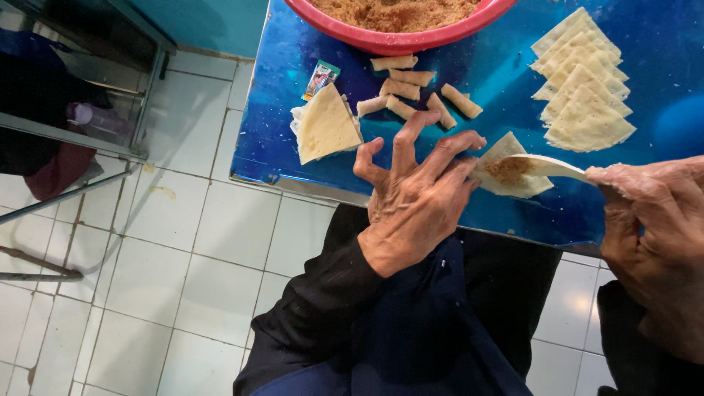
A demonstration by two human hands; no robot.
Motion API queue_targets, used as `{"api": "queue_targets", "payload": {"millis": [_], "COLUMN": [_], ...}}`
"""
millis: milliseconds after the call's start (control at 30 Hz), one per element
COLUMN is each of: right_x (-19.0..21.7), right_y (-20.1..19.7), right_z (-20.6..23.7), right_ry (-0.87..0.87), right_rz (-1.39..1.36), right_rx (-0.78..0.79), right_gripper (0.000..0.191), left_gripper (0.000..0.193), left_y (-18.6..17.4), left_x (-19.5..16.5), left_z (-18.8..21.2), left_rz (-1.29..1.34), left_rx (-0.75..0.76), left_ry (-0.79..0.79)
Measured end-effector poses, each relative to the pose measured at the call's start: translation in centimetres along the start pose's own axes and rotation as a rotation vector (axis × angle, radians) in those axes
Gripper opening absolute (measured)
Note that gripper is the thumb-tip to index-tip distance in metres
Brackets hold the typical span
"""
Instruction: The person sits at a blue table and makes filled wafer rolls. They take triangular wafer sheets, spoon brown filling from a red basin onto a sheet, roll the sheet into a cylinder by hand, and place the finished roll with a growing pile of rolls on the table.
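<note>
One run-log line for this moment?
left hand: fingertips on wrapper | right hand: holds spoon over filling | rolls behind | bowl at table edge

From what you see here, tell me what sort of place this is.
Probably a home or small kitchen set up for making filled pastry rolls: a blue table on white tiled floor, a red bowl of crumbly filling, cut wrappers and finished rolls.

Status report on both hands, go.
Left hand fingers spread, pinning wrapper. Right hand holds spoon over filling. Finished rolls behind, nothing blocking.
</note>
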State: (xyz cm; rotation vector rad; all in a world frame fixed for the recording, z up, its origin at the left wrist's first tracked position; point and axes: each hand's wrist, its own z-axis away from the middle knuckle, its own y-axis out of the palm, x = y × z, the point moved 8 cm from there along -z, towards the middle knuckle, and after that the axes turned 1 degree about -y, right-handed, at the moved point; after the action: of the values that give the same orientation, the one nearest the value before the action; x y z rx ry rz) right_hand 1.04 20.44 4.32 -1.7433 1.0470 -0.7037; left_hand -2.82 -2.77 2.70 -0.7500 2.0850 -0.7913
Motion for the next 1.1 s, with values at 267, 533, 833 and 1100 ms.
{"api": "queue_targets", "payload": {"millis": [267,533,833,1100], "right_x": [-1.7,-1.4,-3.8,-7.8], "right_y": [0.5,0.4,1.4,4.3], "right_z": [1.5,1.9,2.0,-8.6], "right_ry": [0.141,0.194,0.373,-0.095], "right_rz": [-0.12,-0.063,-0.257,-0.288], "right_rx": [-0.033,-0.01,0.009,-0.114], "right_gripper": [0.007,0.011,0.011,0.02], "left_gripper": [0.022,0.02,0.017,0.027], "left_y": [0.0,0.0,0.4,-0.2], "left_x": [0.3,0.4,0.6,0.4], "left_z": [-0.1,0.0,0.3,-0.1], "left_rz": [0.097,0.101,0.119,0.056], "left_rx": [0.018,-0.032,-0.063,-0.047], "left_ry": [0.011,0.007,0.021,-0.011]}}
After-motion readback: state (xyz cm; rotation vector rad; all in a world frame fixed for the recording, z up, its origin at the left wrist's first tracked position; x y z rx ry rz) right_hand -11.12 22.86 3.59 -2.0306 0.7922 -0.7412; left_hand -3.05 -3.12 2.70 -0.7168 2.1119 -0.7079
